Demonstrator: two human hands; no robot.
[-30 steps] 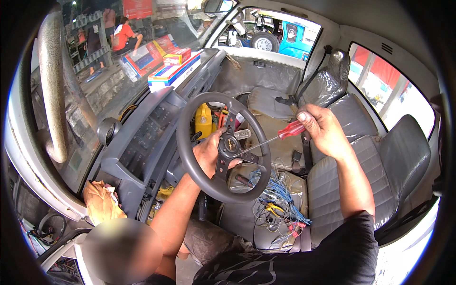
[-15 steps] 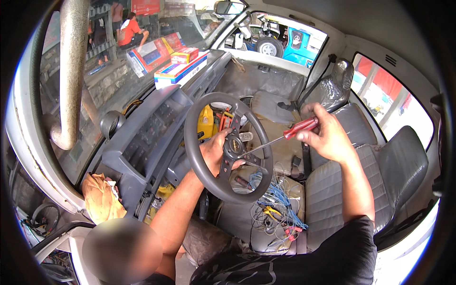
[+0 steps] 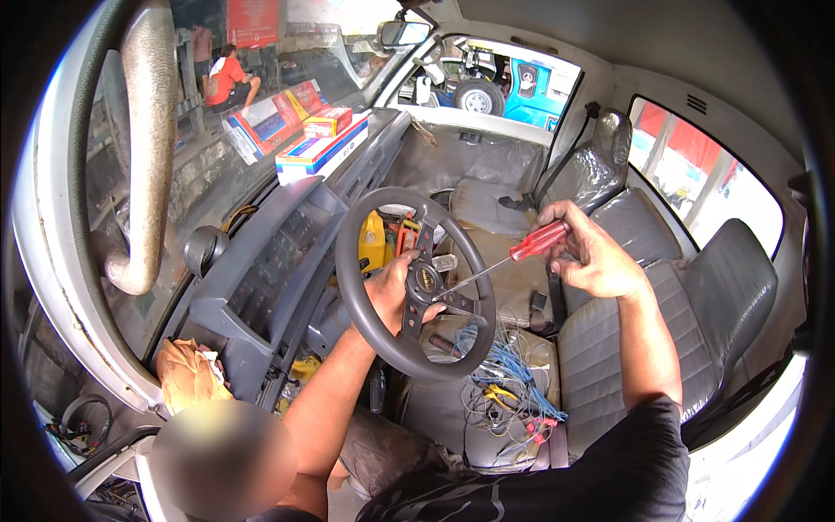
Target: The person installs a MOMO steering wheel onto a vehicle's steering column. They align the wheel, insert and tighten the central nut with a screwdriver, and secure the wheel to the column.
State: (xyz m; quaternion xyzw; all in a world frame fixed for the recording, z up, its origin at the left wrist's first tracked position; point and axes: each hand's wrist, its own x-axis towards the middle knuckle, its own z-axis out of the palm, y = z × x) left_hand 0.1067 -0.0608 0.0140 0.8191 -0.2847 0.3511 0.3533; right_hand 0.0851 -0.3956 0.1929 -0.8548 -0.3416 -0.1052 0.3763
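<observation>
At the steering wheel hub [image 3: 424,278], lower-right edge, I point the screwdriver [image 3: 525,249].
Right hand [image 3: 602,257] is clamped on it, left hand [image 3: 388,292] clasps the hub; I should steady both before pressing.

Vehicle cab [image 3: 678,48], steering wheel [image 3: 425,277], dashboard [image 3: 270,250], padded seats [image 3: 613,348], rear-view mirror [image 3: 404,34]

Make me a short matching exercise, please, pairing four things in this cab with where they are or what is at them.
1. Screwdriver
2. Blue wires
3. Small red-and-yellow box
4. Steering wheel

A. Has the left hand at its hub
B. Atop a longer box on the dashboard
C. Held in the right hand
D. Tangled on a seat

Right pairs: 1-C, 2-D, 3-B, 4-A
</observation>
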